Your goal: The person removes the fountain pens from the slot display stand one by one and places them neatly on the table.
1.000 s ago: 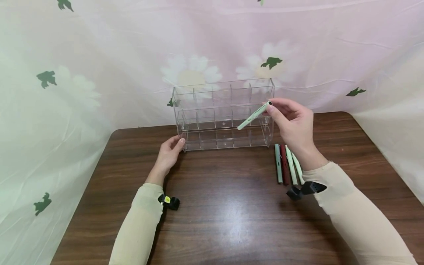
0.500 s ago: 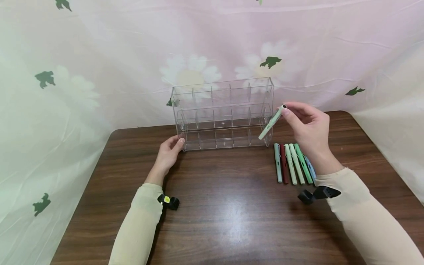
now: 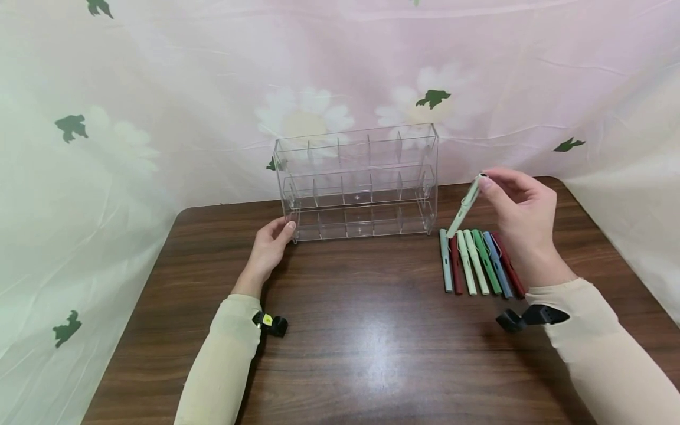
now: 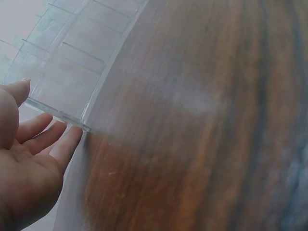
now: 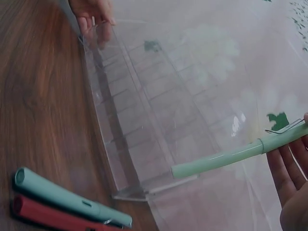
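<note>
A clear acrylic pen organizer (image 3: 357, 204) with tiers of small compartments stands near the back of the table. My left hand (image 3: 272, 243) holds it at its lower left corner, thumb in front and fingers at the side panel; the left wrist view has the fingertips right at that panel's edge. To the right of the organizer, my right hand (image 3: 526, 215) pinches a pale green pen (image 3: 466, 206) by its capped end. The pen slants down to the left, its other end over the tops of a row of pens (image 3: 478, 265) on the table.
The row holds several capped pens side by side, among them a grey-blue pen (image 5: 72, 197), a dark red pen (image 5: 53, 214), a green pen (image 3: 490, 265) and a blue pen (image 3: 497, 268). A flowered cloth (image 3: 212, 106) hangs right behind the organizer.
My right hand has moved right and slightly down with the pale green pen, from before the organizer to beyond its right end, uncovering more of the row. My left hand has stayed put.
</note>
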`<state>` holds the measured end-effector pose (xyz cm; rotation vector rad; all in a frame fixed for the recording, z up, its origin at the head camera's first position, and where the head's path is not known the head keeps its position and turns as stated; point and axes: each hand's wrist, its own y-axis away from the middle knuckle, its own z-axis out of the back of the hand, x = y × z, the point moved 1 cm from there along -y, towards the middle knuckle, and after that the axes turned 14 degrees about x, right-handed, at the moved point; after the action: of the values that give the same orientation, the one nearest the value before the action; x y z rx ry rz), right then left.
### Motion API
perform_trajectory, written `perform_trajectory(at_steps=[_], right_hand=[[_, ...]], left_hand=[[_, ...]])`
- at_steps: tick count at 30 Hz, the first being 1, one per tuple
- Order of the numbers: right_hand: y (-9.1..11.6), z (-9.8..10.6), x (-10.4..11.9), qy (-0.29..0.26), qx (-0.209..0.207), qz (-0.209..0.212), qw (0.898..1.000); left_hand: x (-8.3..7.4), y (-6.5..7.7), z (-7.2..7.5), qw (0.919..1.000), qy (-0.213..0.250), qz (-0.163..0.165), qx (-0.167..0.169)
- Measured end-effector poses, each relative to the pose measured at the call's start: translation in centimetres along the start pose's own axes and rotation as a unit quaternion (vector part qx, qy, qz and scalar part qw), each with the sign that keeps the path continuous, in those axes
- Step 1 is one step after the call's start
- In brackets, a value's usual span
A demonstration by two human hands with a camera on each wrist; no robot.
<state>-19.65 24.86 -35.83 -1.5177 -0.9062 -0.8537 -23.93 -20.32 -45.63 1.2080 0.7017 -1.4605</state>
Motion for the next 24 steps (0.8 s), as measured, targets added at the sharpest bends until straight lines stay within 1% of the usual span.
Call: perform_trajectory(at_steps=[4, 10, 13, 17, 22, 24], right_hand=[[0.3, 1.1, -0.3, -0.021, -0.029, -0.017, 0.999], [0.3, 2.5, -1.0, -0.055, -0.043, 0.001, 0.998], [0.5, 3.2, -1.5, -0.059, -0.050, -0.010, 0.997], [0.9, 4.6, -2.0, -0.039, -0.066, -0.040, 0.996], [1.3, 6.6, -2.6, 0.012, -0.077, -0.086, 0.993], [1.4, 7.3, -2.7, 0.036, -0.075, -0.105, 0.991]], left_hand=[[0.0, 0.0, 0.0, 1.0000, 0.001, 0.000, 0.000], [0.0, -0.1, 0.0, 1.0000, 0.001, -0.002, -0.002], [0.0, -0.2, 0.0, 0.9999, -0.003, -0.011, -0.003], [-0.1, -0.3, 0.0, 0.9999, -0.006, -0.015, -0.004], [0.0, -0.2, 0.0, 0.9999, -0.007, -0.011, -0.003], [0.0, -0.2, 0.0, 0.9999, -0.006, -0.011, -0.003]])
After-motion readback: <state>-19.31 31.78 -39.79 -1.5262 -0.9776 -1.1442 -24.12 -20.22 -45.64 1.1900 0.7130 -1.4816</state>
